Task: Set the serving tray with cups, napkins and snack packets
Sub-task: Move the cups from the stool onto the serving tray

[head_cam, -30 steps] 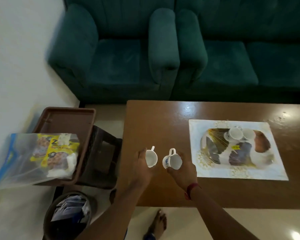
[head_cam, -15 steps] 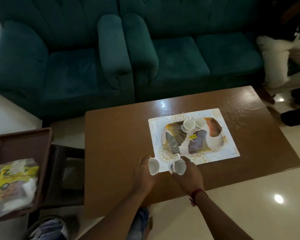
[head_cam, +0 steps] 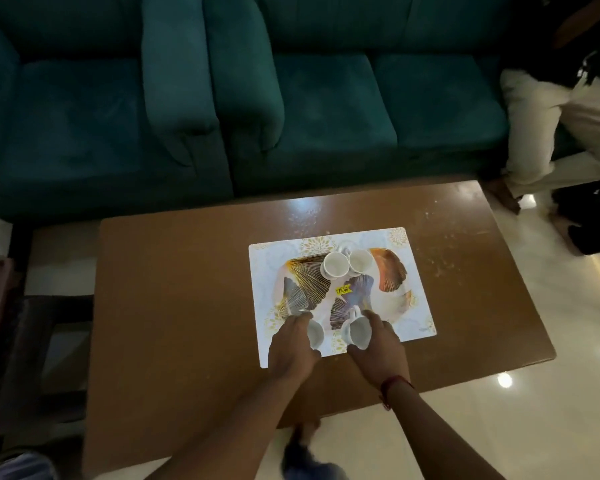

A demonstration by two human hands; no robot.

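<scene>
Above the tray (head_cam: 417, 289), hands (head_cam: 293, 344) (head_cam: 378, 351) around two cups (head_cam: 315, 332) (head_cam: 358, 332).

Four white cups in all; two cups (head_cam: 347, 264) stand together at the far side of the one serving tray (head_cam: 413, 271); two cups (head_cam: 336, 332) at its near edge; one table (head_cam: 174, 289).

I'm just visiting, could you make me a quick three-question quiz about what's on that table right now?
1. How many white cups are in view?
2. True or false: the left hand is empty.
3. What yellow thing sits on the tray?

Key:
1. Four: two cups on the tray, one in each hand.
2. False: it holds a cup, as the right hand holds another cup.
3. A price sticker.
</scene>
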